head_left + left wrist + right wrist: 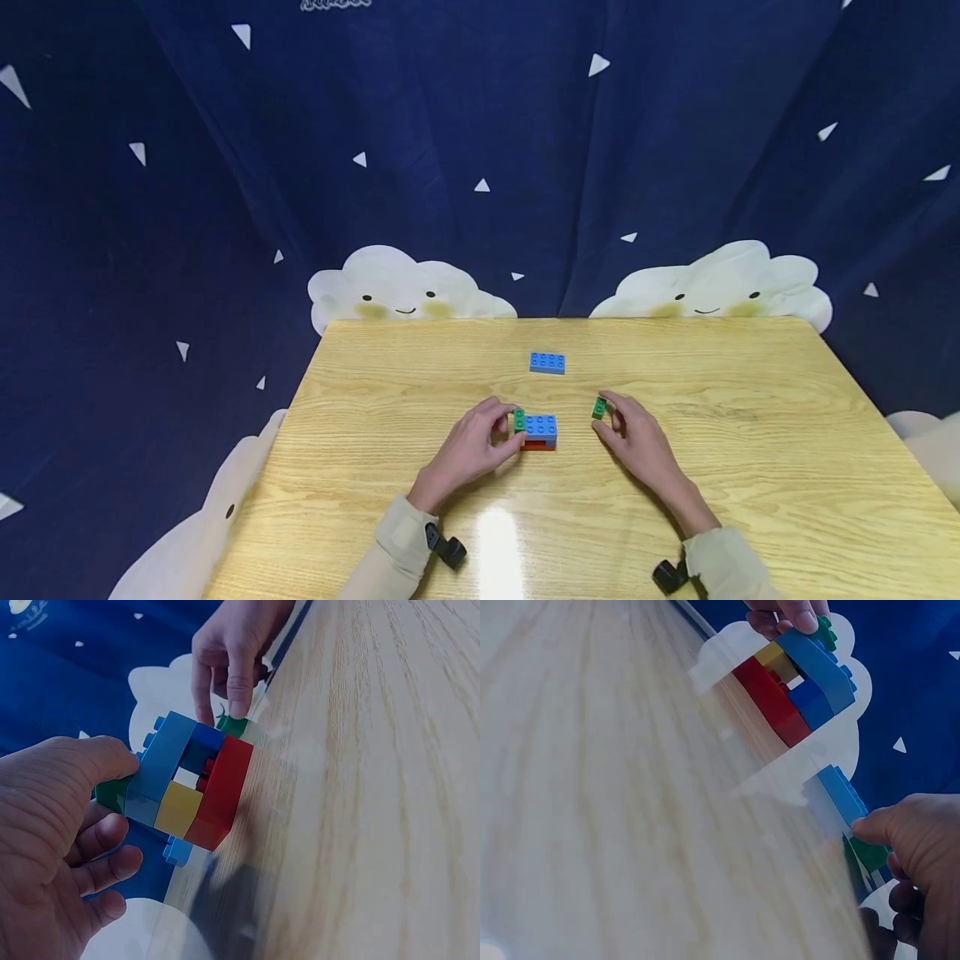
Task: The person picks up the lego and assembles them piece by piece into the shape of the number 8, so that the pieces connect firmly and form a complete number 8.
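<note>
A small stack of toy building bricks stands on the table: a red brick at the bottom, a yellow brick and a darker blue brick above it with a gap between, then a long light-blue brick across. On its left end sits a green brick, which my left hand pinches between thumb and index finger. To the right, apart from the stack, my right hand pinches a second small green brick at the tabletop, its studs partly visible.
A loose blue brick lies on the wooden table beyond the stack. Behind the table's back edge hangs a dark blue curtain printed with clouds and white triangles.
</note>
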`<state>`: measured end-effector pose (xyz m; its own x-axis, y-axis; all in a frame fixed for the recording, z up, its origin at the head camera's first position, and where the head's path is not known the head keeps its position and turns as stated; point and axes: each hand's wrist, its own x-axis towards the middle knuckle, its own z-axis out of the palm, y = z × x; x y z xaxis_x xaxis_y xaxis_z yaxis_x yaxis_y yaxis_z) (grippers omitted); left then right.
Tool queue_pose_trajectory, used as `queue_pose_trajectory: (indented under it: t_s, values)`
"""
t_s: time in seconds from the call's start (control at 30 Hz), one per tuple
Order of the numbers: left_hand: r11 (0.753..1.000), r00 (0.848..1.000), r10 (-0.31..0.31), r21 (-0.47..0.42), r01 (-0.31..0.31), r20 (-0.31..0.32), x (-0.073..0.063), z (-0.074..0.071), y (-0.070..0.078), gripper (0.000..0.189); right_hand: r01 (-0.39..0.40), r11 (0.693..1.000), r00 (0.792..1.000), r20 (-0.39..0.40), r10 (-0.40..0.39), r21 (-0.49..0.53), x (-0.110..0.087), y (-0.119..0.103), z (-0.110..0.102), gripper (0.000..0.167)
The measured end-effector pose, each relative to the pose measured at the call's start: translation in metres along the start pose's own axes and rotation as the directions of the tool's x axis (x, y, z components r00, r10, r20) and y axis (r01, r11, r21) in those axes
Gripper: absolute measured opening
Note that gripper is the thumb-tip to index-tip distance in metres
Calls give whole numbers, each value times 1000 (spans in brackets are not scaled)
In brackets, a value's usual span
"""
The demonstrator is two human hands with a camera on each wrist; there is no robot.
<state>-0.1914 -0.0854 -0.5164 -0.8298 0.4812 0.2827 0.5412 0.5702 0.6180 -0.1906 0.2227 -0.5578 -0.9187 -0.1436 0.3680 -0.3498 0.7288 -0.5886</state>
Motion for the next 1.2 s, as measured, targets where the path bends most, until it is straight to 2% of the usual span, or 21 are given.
queue_pose_trajectory:
  t_s: [0.3, 0.53, 0.83, 1.2]
  values:
    - [1000, 1000, 4, -2, -4, 9, 0, 0, 0, 30, -47, 998, 998, 36, 49, -35, 3, 1, -2, 51]
    - [1000, 1000, 0, -5, 0, 12, -1, -1, 0, 29, -36, 998, 998, 45, 39, -60, 6, 2, -1, 51]
    - [1000, 1000, 0, -11, 1, 14, 0, -1, 0, 29, -67, 994, 996, 57, 72, -89, 9, 4, 0, 51]
    - [1000, 1000, 7, -15, -7, 8, 0, -1, 0, 30, -56, 995, 997, 54, 61, -87, 9, 3, -1, 47]
